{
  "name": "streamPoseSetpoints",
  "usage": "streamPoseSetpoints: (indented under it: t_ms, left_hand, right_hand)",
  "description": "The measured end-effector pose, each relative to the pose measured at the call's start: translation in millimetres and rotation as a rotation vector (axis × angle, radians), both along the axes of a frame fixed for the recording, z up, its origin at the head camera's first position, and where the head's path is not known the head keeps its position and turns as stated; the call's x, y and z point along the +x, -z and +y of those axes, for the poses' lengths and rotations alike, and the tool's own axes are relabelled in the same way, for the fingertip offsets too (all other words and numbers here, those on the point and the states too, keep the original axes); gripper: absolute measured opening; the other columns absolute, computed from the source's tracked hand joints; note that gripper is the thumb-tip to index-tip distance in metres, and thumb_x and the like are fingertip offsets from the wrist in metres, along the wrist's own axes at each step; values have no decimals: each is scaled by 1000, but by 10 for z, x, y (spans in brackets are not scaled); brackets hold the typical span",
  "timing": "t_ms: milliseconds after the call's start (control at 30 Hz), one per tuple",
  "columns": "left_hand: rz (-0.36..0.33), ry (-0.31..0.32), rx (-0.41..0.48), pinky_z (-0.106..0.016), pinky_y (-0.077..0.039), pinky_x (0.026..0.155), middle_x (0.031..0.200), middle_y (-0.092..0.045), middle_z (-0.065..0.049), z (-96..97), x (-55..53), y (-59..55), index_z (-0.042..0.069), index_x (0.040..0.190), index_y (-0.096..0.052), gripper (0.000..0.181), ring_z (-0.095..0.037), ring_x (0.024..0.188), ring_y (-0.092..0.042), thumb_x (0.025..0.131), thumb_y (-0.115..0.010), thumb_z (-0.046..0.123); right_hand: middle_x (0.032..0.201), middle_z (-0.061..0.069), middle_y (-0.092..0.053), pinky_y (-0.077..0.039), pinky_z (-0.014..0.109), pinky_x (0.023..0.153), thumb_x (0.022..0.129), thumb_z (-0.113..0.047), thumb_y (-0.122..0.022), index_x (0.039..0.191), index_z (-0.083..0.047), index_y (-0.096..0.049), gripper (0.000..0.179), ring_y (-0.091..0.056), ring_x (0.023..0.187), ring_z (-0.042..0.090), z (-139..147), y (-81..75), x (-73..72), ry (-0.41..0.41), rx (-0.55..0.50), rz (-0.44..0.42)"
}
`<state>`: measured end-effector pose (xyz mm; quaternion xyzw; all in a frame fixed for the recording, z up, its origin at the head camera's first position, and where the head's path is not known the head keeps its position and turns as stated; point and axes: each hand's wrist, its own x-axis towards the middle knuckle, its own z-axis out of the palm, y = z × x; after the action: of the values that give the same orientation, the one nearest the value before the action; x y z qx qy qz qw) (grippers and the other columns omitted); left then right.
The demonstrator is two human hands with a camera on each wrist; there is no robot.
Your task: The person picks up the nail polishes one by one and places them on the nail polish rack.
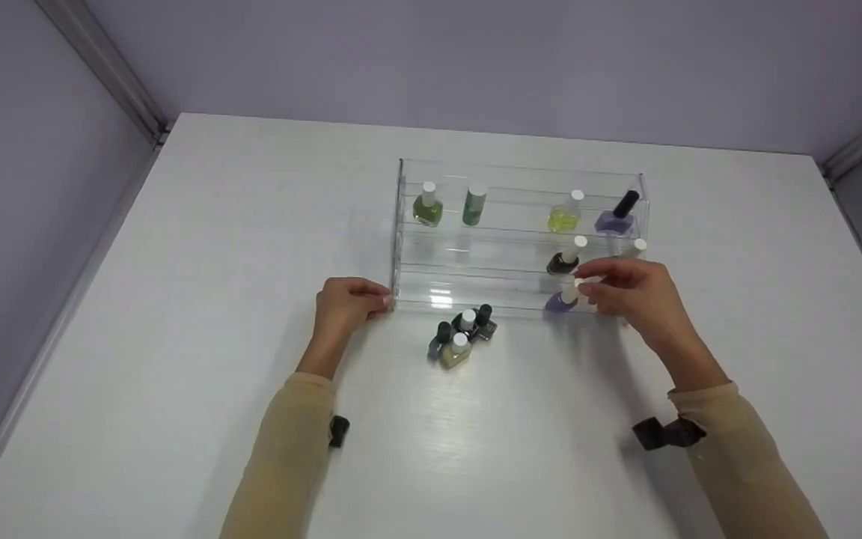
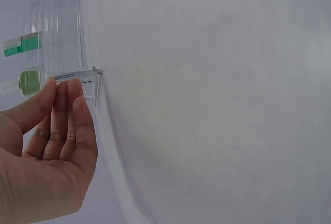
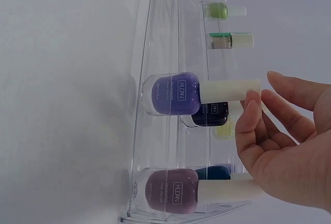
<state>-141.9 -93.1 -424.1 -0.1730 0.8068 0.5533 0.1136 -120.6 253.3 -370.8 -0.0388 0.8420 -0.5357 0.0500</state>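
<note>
A clear tiered display rack (image 1: pixel 476 290) stands on the white table. My left hand (image 1: pixel 349 303) pinches its front left corner between thumb and fingers; the left wrist view shows the grip on the clear side panel. On the lowest tier is a purple nail polish bottle (image 3: pixel 178 93) with a white cap. My right hand (image 1: pixel 637 296) is at that cap, a finger touching or nearly touching it, the thumb standing apart. Beside it on that tier stands a mauve nail polish bottle (image 3: pixel 173 190), hidden by the hand in the head view. A dark bottle (image 1: pixel 563 262) stands one tier up.
The top tier holds an olive bottle (image 1: pixel 428 209), a green bottle (image 1: pixel 474 208), a yellow bottle (image 1: pixel 563 218) and a lilac bottle (image 1: pixel 614 222). Several loose nail polish bottles (image 1: pixel 456 354) cluster before the rack. Lilac walls (image 1: pixel 431 67) enclose the table.
</note>
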Motion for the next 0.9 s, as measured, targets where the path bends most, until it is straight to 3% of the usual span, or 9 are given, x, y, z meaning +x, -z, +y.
streamPoseSetpoints:
  t_ms: [233,600,900]
  left_hand:
    - [1,-1,-15,-25,-49,67,88,-67,-9,2,5,-16,1,86,-71,9,-13,71,-58,77,-71,5]
    - [20,0,-2,-27,-49,67,84,-67,-9,-4,9,-1,0,86,-70,10,-13,69,-60,77,-71,4]
    - [16,-5,-11,-24,-48,64,84,-67,-8,-14,8,9,1,84,-71,9,-14,69,-58,76,-72,4]
  right_hand:
    - [93,3,-66,-49,21,62,85,-12,-65,106,4,-63,27,-59,73,12,65,-102,0,10,-18,37]
    - [94,11,-66,-49,21,65,86,-11,-64,105,4,-64,24,-58,69,16,251,-247,-3,26,-103,89]
    - [89,7,-66,-49,20,65,85,-12,-64,102,10,-62,27,-58,68,15,446,-260,-29,75,-112,120]
